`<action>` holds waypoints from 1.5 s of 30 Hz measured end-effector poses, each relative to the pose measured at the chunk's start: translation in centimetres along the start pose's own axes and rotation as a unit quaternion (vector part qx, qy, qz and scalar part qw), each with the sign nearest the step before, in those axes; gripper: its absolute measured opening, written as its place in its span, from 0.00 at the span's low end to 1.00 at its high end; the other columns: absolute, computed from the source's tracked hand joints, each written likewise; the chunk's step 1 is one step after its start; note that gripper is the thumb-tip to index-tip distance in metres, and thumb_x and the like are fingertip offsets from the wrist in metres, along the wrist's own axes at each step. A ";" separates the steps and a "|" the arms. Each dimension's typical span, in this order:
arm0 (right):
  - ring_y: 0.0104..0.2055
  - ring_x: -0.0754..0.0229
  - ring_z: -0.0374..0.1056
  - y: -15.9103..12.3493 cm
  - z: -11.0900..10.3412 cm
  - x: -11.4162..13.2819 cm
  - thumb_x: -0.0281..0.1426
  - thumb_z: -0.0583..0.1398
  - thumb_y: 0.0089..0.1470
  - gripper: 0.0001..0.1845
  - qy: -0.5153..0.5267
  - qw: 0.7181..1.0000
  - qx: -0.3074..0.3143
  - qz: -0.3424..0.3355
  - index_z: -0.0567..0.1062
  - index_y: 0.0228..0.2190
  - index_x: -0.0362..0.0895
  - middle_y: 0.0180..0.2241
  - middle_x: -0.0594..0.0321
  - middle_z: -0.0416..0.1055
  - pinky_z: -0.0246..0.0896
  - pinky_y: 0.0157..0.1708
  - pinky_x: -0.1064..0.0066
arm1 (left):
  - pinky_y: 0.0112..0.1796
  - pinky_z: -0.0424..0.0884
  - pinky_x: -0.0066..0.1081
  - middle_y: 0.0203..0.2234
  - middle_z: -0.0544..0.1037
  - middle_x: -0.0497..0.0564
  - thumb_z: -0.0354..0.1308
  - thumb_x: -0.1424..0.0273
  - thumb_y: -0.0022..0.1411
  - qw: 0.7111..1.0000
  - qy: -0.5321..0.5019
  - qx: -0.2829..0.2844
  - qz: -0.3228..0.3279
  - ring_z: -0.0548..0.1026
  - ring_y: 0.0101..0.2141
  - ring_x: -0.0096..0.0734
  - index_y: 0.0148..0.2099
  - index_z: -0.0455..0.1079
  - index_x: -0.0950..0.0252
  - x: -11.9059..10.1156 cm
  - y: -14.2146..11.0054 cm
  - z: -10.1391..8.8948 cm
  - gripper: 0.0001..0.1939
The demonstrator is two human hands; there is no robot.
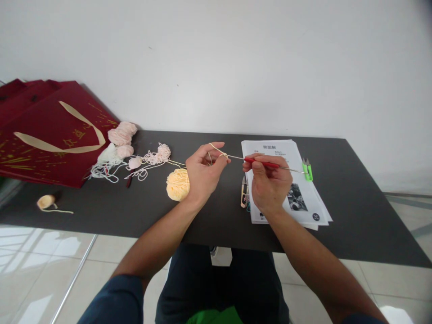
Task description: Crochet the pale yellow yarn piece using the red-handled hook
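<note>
My right hand grips a crochet hook by its red handle, above the printed sheets. The hook's thin metal shaft points left and its tip meets the yarn at my left fingertips. My left hand is closed in a pinch on pale cream yarn, with a strand stretched over its raised index finger. Any stitches between those fingers are too small to make out. Just left of my left wrist, a yellow ball of yarn rests on the dark table.
Stapled-looking printed sheets lie at right, with green thread snips on their edge and another pair of snips beside them. Pink yarn and loose strands lie at left, near red paper bags. A small cream crocheted piece sits front left.
</note>
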State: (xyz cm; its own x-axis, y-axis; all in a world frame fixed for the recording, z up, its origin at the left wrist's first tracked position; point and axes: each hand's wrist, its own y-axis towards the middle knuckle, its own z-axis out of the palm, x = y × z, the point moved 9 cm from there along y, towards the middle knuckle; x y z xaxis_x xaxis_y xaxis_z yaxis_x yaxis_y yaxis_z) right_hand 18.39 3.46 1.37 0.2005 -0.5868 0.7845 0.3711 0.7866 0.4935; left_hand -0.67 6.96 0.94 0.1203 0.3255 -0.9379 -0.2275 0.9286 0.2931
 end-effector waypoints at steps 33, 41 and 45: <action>0.31 0.62 0.81 -0.4 -0.4 -1.0 0.33 0.70 0.59 0.05 0.003 0.997 -0.044 0.060 0.80 0.37 0.48 0.34 0.66 0.85 0.79 0.33 0.68 | 0.36 0.79 0.29 0.29 0.85 0.47 0.68 0.72 0.58 0.997 0.053 -0.056 -0.015 0.86 0.33 0.31 0.45 0.79 0.62 -0.5 -0.6 -0.5 0.11; 0.31 0.63 0.81 -0.5 0.2 0.5 0.29 0.69 0.59 0.04 -0.060 0.998 -0.021 0.014 0.80 0.36 0.48 0.37 0.65 0.85 0.81 0.34 0.68 | 0.36 0.79 0.29 0.29 0.84 0.47 0.68 0.71 0.59 0.998 0.044 -0.051 -0.016 0.85 0.32 0.31 0.45 0.79 0.62 -0.1 -0.6 -0.5 0.11; 0.31 0.61 0.82 -0.9 0.7 1.7 0.29 0.69 0.60 0.03 -0.096 0.995 -0.014 -0.038 0.81 0.36 0.49 0.38 0.63 0.85 0.82 0.34 0.65 | 0.38 0.79 0.30 0.31 0.84 0.48 0.68 0.71 0.58 0.997 0.057 -0.056 -0.008 0.85 0.33 0.31 0.43 0.79 0.61 -0.1 -0.7 -0.6 0.09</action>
State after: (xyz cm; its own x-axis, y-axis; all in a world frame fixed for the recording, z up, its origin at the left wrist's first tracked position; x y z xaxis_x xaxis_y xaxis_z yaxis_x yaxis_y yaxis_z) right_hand 17.81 1.85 2.51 -0.0043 -0.5948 0.8039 0.4045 0.7341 0.5454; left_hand -1.05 6.15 0.73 0.0160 0.2821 -0.9592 -0.3343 0.9057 0.2608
